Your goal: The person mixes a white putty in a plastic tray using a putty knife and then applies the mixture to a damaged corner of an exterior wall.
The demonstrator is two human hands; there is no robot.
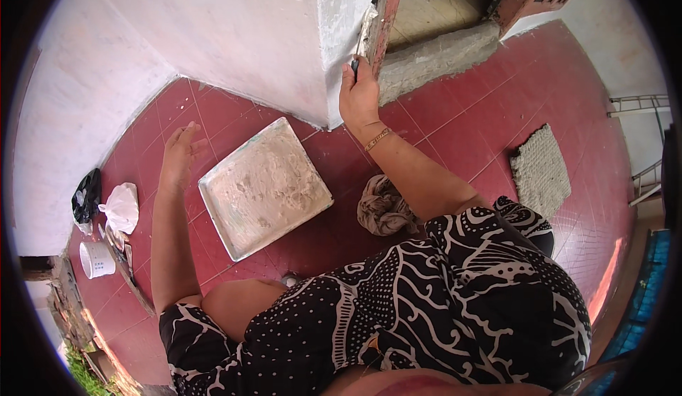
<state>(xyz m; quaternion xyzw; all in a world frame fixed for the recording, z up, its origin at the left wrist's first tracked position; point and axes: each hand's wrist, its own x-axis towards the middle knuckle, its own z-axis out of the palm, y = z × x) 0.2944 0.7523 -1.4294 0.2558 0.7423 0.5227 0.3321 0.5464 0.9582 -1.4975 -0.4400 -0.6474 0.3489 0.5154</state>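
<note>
My right hand [360, 99] is closed around the dark handle of a putty knife [355, 64]. The thin blade, seen nearly edge-on, points up along the corner of the white wall [344, 19], right beside the worn reddish door frame [387, 12]. Wet whitish paste [367, 21] sits on that corner near the blade. My left hand [182, 152] hangs in the air with its fingers apart and nothing in it. To the right of it, a shallow rectangular tray [236, 243] on the floor holds a spread of pale, lumpy paste [273, 176].
A crumpled brown cloth [385, 208] and a grey woven mat [543, 169] lie on the red tiled floor [433, 129]. At left are a black bag [87, 196], a white bag [122, 208] and a white tub [97, 259]. A rough raised doorsill [440, 62] borders the doorway.
</note>
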